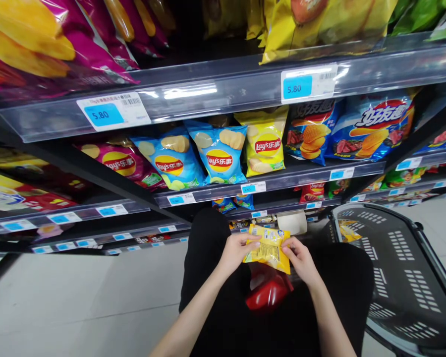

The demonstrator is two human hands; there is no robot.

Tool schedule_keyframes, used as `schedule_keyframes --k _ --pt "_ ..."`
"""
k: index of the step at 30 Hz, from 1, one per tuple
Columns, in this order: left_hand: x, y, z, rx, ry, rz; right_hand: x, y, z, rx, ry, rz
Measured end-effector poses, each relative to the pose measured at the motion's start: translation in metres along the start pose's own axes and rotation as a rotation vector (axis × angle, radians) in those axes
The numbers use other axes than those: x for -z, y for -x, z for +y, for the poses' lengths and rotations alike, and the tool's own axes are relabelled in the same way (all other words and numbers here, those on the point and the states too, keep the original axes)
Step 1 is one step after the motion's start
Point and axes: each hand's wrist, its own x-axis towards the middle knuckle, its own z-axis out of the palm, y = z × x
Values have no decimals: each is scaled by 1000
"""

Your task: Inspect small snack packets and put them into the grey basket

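Note:
Between my two hands is a small yellow snack bag point(269, 248), its printed back turned up toward me. My left hand point(238, 253) pinches its left side, thumb on top. On the right side, my right hand point(299, 258) grips the bag's edge between thumb and fingers. Below the bag a shiny red package point(269, 292) lies at my lap, partly hidden; neither hand is seen touching it.
A black shopping basket point(394, 317) stands on the floor at my right, with a yellow packet point(348, 230) in it. Ahead, shelves hold blue Lay's bags point(223, 153), a yellow Lay's bag point(267, 141) and blue chip bags point(371, 126). A shelf edge point(208, 89) juts out above.

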Motion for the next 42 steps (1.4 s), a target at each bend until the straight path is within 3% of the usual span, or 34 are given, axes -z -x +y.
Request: schedule_keyframes --k 9,15,24,29,34,38,42 --pt "-12 -2 0 -119 -21 100 -10 -5 2 -41 -92 172" --pt "-22 -3 5 -69 93 86 -7 -6 0 -80 -169 146" --pt "-13 5 16 135 7 -176 11 -1 -12 -135 -220 30" --pt "0 11 22 105 -79 -342 12 1 -14 -176 -251 -42" --pt "5 15 19 8 -64 -384 6 2 -16 -222 -380 -85" --pt "5 16 17 55 -81 -481 3 4 -22 -235 -462 -55" --pt "4 18 16 1 -185 -425 3 6 -25 -214 -419 -6"
